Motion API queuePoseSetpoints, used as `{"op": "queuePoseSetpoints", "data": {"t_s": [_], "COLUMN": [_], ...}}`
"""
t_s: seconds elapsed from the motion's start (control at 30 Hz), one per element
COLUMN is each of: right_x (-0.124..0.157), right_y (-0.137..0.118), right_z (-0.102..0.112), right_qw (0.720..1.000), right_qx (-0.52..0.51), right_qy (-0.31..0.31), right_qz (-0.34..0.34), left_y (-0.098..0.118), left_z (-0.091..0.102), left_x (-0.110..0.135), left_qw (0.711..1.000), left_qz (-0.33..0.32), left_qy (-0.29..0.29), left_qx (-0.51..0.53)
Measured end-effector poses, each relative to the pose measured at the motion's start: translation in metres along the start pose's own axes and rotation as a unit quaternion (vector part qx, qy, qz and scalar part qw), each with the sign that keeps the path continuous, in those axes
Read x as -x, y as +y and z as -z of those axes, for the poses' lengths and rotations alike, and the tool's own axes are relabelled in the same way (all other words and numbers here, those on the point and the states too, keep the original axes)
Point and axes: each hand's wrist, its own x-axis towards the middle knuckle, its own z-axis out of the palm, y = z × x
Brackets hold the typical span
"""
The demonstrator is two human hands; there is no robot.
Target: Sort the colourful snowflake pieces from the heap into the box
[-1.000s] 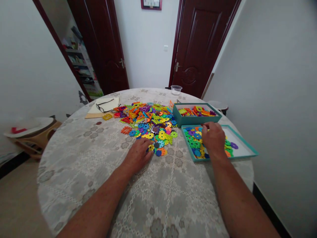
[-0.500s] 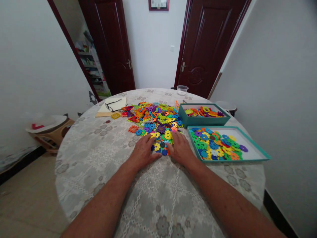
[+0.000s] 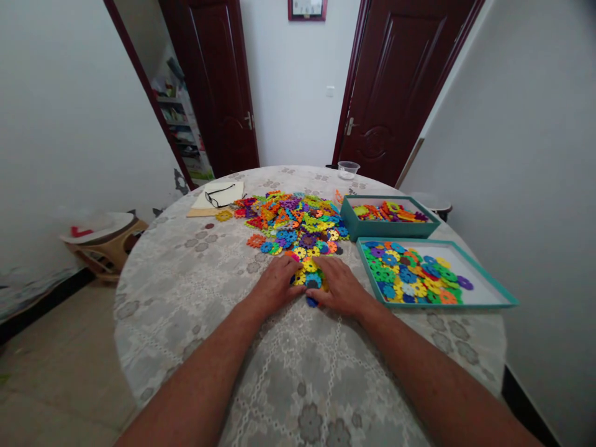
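Note:
A pile of colourful plastic snowflake discs (image 3: 298,222) lies on the round table (image 3: 261,372). My left hand (image 3: 278,284) and my right hand (image 3: 341,287) lie side by side at the pile's near edge, fingers cupped around a small cluster of discs (image 3: 310,277) between them. A blue disc (image 3: 311,302) peeks out just below the two hands. Both hands rest on the lace cloth with fingers bent over the pieces.
A shallow teal tray (image 3: 484,292) with several discs sits to the right, a deeper teal box (image 3: 372,227) with more discs behind it. Glasses (image 3: 220,195) lie on a notebook at the back left; a clear plastic cup (image 3: 348,169) stands at the far edge. A stool (image 3: 105,239) stands left of the table.
My right hand left the shallow tray and came to the pile beside my left hand. Both hands have since drawn a small cluster of discs toward me.

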Motion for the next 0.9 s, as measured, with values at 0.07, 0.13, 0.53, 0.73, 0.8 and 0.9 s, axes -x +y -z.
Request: {"op": "queuePoseSetpoints", "data": {"t_s": [0.07,0.13,0.53,0.73,0.8,0.9], "right_x": [0.003,0.006,-0.006,-0.006,-0.005,-0.005], "right_y": [-0.004,-0.008,-0.013,-0.005,0.001,0.009], "right_z": [0.002,0.002,-0.006,-0.003,-0.005,-0.004], "right_qw": [1.000,0.999,1.000,0.998,0.998,0.994], "right_qx": [-0.007,-0.009,0.017,0.018,-0.002,-0.063], "right_qy": [-0.014,-0.020,0.024,0.025,0.033,0.064], "right_qz": [0.015,0.023,-0.009,-0.048,-0.054,-0.068], "left_y": [0.000,0.000,0.024,0.019,0.015,0.014], "left_z": [0.001,0.001,0.009,0.011,0.010,0.011], "left_x": [0.000,-0.001,-0.003,-0.002,-0.001,0.002], "left_qw": [1.000,1.000,0.991,0.993,0.997,1.000], "left_qz": [-0.002,-0.002,0.013,0.050,0.031,0.007], "left_qy": [-0.007,-0.008,-0.014,0.038,0.028,-0.020], "left_qx": [0.002,0.007,0.133,0.102,0.064,0.021]}}
